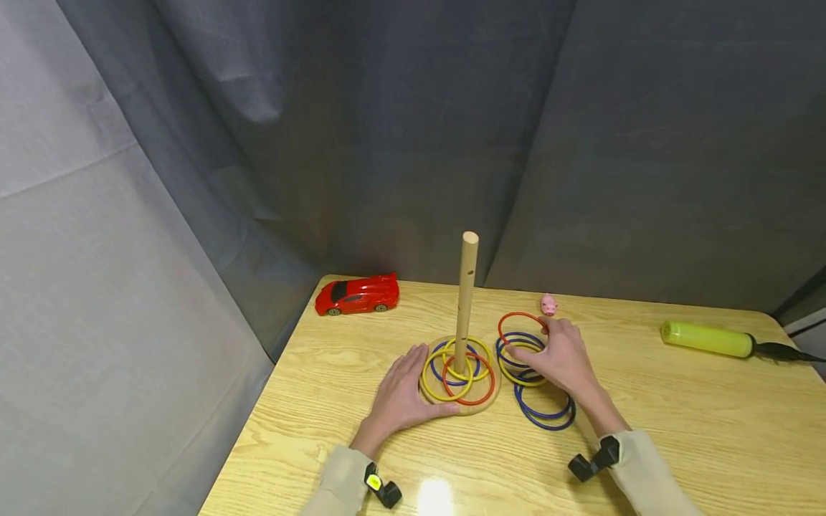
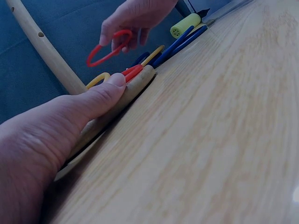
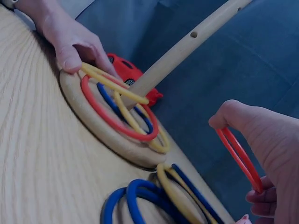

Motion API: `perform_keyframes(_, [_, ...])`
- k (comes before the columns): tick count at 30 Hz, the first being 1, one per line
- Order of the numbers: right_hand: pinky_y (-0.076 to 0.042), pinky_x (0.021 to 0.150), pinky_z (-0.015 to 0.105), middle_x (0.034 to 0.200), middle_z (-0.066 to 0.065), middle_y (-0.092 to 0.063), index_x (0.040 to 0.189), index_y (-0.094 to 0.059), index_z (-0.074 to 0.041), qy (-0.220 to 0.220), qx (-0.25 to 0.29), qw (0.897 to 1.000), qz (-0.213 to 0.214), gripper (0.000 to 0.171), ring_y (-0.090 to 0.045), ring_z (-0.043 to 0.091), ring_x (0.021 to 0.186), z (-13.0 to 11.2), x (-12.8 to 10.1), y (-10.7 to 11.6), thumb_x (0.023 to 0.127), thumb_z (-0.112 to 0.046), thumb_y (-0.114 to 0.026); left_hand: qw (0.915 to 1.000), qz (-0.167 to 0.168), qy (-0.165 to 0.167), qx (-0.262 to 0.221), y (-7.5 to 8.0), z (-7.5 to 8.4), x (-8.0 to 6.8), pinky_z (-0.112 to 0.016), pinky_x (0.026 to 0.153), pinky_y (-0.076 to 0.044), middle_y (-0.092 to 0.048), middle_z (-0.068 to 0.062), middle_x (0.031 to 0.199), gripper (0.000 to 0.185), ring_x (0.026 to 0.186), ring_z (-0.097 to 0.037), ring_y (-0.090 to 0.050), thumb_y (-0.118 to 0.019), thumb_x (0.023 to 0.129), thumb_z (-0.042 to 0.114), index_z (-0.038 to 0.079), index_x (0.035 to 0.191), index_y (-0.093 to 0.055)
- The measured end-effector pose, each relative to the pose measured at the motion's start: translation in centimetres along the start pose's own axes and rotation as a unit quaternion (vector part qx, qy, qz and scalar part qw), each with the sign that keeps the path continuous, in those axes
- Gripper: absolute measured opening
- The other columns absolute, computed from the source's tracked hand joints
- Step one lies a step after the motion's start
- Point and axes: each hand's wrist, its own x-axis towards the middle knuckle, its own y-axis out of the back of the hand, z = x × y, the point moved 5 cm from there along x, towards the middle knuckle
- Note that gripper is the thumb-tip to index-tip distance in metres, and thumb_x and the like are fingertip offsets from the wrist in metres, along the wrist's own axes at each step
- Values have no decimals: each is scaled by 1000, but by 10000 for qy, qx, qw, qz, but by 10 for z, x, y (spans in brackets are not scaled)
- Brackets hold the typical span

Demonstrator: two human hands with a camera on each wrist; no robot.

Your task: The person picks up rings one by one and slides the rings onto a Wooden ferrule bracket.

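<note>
A round wooden base (image 3: 112,150) with an upright wooden peg (image 1: 466,301) stands on the table. Yellow, blue and red rings lie around the peg's foot, among them a red ring (image 3: 100,109). My left hand (image 1: 403,394) rests on the base's left edge, thumb along the near rim and fingers spread. Right of the base, my right hand (image 1: 563,358) pinches another red ring (image 1: 516,314) between thumb and fingers, lifted above the table. Under it is a pile of blue and yellow rings; two blue rings (image 1: 548,416) lie nearer me.
A red toy car (image 1: 358,294) sits at the back left of the table. Behind my right hand is a small pink pig figure (image 1: 548,304). A yellow-green pump (image 1: 706,339) with a black end lies at the right. Dark curtain (image 1: 400,143) hangs along the table's back edge.
</note>
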Motion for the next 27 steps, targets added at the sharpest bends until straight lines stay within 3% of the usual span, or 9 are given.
perform_keyframes(5, [-43, 81, 52, 111, 24, -59, 123, -60, 3, 41, 141, 9998, 159, 79, -48, 41, 106, -11, -2, 15, 81, -60, -82, 10000, 12, -22, 40, 0, 0, -1, -41, 130, -23, -27, -3, 172, 138, 160, -19, -21, -59, 66, 99, 12, 167, -25])
perform_keyframes(11, [-44, 86, 55, 117, 24, -57, 139, -56, 2, 271, 380, 9985, 274, 84, -46, 43, 113, -30, 0, 38, 83, -55, -83, 10000, 48, -44, 12, 0, 1, 0, -41, 129, -24, -28, -4, 172, 137, 160, -19, -21, -60, 66, 98, 11, 167, -26])
perform_keyframes(14, [-45, 88, 55, 121, 24, -56, 140, -54, 5, 358, 593, 9973, 229, 84, -46, 42, 116, -40, 1, 47, 84, -52, -83, 10000, 51, -20, 9, 0, 1, 0, -42, 129, -24, -28, -4, 172, 137, 160, -19, -22, -60, 66, 99, 11, 167, -26])
perform_keyframes(20, [-43, 79, 43, 106, 15, -52, 132, -59, 3, 560, 759, 9949, 368, 75, -47, 32, 102, -59, 8, 65, 84, -49, -84, 10000, 37, 19, 11, 1, 1, 1, -40, 130, -22, -28, -3, 172, 138, 160, -19, -21, -58, 66, 100, 12, 167, -25])
perform_keyframes(27, [-43, 87, 48, 113, 15, -57, 137, -59, 0, 795, 923, 9909, 573, 74, -48, 34, 111, -81, 12, 87, 84, -44, -86, 10000, 84, -40, 33, 2, 2, 1, -41, 129, -25, -30, -4, 171, 137, 159, -21, -25, -60, 66, 99, 10, 166, -28])
